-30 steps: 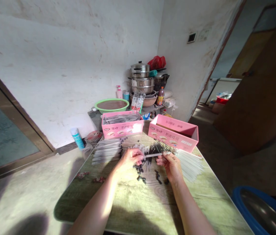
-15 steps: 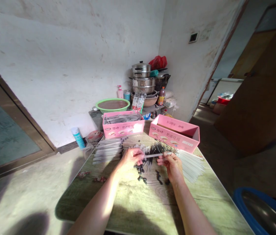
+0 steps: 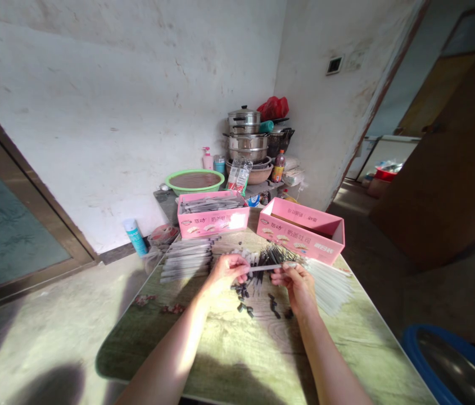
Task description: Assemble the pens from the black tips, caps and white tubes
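A whitish pen barrel is held level between my two hands above the table. My left hand pinches its left end, while my right hand has its fingers closed on the right end. Behind the barrel lies a pile of thin black pen refills. Small black pen caps are scattered just below my hands. To the right fans out a bundle of clear, empty-looking barrels. Pens with dark tips lie in a row to the left.
A pink box full of pens stands at the table's back left; another pink box is at the back right. Beyond are a green basin and stacked steel pots. A blue-rimmed tub sits beside the table's right edge.
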A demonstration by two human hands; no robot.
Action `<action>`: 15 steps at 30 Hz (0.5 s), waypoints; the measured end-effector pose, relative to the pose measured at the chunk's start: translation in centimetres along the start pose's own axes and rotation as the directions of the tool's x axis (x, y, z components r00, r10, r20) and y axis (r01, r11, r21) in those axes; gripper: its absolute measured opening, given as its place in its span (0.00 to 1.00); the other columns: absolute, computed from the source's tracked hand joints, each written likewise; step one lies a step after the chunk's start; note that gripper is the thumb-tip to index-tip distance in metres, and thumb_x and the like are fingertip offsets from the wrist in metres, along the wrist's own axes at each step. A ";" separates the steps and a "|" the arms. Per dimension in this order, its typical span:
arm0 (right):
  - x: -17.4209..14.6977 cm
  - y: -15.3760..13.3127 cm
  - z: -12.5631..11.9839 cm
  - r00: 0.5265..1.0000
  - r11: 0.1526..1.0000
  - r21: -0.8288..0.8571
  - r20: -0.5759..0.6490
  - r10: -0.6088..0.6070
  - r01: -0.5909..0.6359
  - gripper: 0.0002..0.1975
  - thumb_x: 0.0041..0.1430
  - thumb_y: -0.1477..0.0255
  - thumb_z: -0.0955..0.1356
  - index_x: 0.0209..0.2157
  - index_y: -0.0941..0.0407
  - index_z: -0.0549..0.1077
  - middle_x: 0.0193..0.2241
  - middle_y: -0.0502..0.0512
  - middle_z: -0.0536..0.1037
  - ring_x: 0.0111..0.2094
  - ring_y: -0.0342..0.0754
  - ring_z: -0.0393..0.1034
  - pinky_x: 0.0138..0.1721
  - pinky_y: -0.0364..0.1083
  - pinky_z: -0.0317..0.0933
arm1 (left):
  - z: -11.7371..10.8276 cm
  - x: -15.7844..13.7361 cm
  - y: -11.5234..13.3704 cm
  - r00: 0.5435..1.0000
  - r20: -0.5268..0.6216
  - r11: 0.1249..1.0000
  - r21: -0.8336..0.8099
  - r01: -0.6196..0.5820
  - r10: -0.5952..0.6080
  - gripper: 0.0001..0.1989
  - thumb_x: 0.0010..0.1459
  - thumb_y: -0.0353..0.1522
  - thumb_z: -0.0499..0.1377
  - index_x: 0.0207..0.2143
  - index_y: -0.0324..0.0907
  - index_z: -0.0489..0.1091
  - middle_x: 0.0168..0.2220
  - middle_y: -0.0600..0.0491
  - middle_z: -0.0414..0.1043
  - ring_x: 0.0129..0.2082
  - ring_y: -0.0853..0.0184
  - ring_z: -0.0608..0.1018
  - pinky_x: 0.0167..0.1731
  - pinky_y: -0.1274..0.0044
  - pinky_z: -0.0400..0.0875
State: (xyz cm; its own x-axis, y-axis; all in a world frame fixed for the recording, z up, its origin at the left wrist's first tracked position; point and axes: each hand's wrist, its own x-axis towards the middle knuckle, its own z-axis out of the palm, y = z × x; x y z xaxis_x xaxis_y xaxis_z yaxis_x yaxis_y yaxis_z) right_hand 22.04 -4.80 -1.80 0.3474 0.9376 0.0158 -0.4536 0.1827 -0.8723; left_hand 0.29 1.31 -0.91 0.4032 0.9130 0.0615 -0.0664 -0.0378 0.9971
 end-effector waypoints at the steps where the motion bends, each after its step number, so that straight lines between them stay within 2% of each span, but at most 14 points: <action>1: 0.0 0.0 0.0 1.000 1.000 0.002 0.001 -0.002 0.002 0.18 0.44 0.61 0.83 0.28 0.56 0.78 0.24 0.55 0.83 0.22 0.49 0.80 0.24 0.44 0.76 | 0.0 0.0 -0.1 1.000 -0.006 1.000 -0.015 0.003 -0.003 0.20 0.47 0.44 0.75 0.32 0.37 0.77 0.19 0.54 0.75 0.17 0.71 0.74 0.21 0.78 0.70; 9: -0.3 -0.5 0.3 1.000 1.000 0.022 0.006 -0.006 0.006 0.17 0.42 0.63 0.83 0.28 0.57 0.79 0.24 0.56 0.84 0.22 0.49 0.80 0.24 0.43 0.76 | -0.2 0.2 -0.5 1.000 -0.006 0.995 -0.100 0.013 -0.014 0.23 0.43 0.44 0.78 0.32 0.36 0.77 0.23 0.53 0.76 0.23 0.68 0.77 0.27 0.76 0.74; 15: -0.5 -0.7 0.7 1.000 0.999 0.047 -0.002 0.015 -0.015 0.17 0.39 0.64 0.84 0.28 0.56 0.80 0.24 0.56 0.84 0.22 0.50 0.80 0.24 0.43 0.76 | -0.3 0.2 -0.8 1.000 -0.020 0.991 -0.134 -0.010 0.008 0.22 0.43 0.40 0.78 0.34 0.35 0.77 0.24 0.52 0.77 0.23 0.70 0.76 0.29 0.77 0.72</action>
State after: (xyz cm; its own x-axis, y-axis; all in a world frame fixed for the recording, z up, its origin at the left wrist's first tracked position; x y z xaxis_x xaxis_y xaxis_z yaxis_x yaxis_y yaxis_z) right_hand 21.60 -5.20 -0.84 0.3424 0.9396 0.0012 -0.4969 0.1822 -0.8485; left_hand 0.16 1.69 -1.70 0.3840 0.9208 0.0681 -0.1924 0.0076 0.9813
